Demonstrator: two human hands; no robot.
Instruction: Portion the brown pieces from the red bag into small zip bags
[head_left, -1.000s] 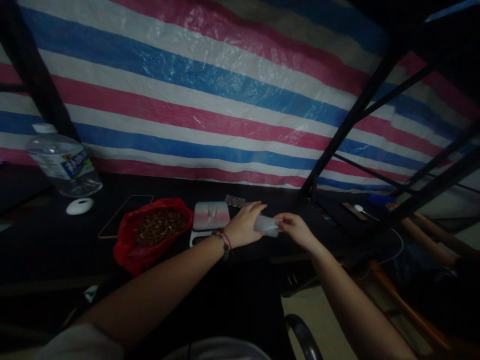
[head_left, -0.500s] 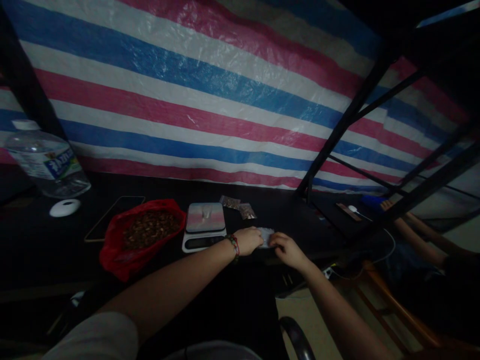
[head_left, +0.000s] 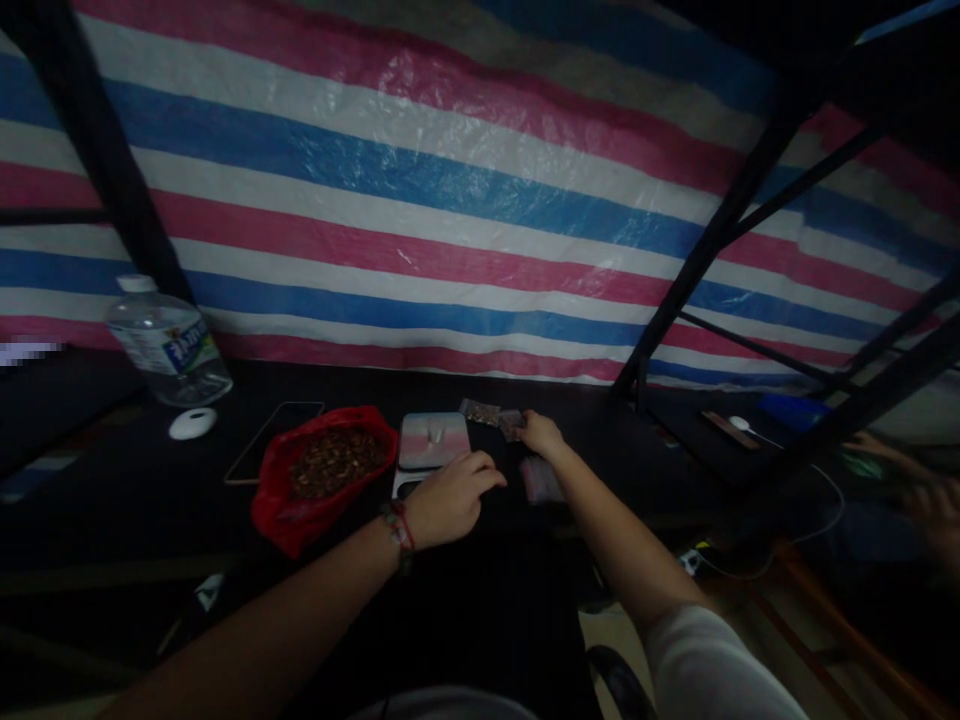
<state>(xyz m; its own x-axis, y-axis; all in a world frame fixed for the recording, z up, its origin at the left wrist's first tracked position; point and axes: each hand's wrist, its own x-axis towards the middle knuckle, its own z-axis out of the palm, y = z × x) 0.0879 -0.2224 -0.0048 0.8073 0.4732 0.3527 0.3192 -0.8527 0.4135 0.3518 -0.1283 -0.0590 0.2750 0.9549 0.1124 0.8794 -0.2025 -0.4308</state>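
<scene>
My left hand (head_left: pixel 452 500), wearing a beaded bracelet, hovers at the front right corner of a digital kitchen scale (head_left: pixel 420 452), fingers apart and nothing in them. A small light object (head_left: pixel 433 436) lies on the scale's plate. Farther right, my right hand (head_left: pixel 543 434) has its fingers closed on the edge of a small filled zip bag (head_left: pixel 511 424). Beside that bag lies another filled zip bag (head_left: pixel 481 412). Nearer to me, below the right wrist, is a flat bundle of clear plastic bags (head_left: pixel 541 481). Left of the scale stands an open red bag (head_left: pixel 289 525) with brown, seed-like pieces (head_left: pixel 334 462).
Behind the red bag lie a phone (head_left: pixel 262 445) and a white mouse (head_left: pixel 193 424), with a large clear bottle (head_left: pixel 171 345) at the back left. A black post (head_left: pixel 686 270) rises at the right. Another person's hands (head_left: pixel 934 500) show at the far right.
Both hands have left the clear plastic bags. My left hand has moved left to the scale; my right hand has moved up to a filled zip bag. The camera has turned slightly left.
</scene>
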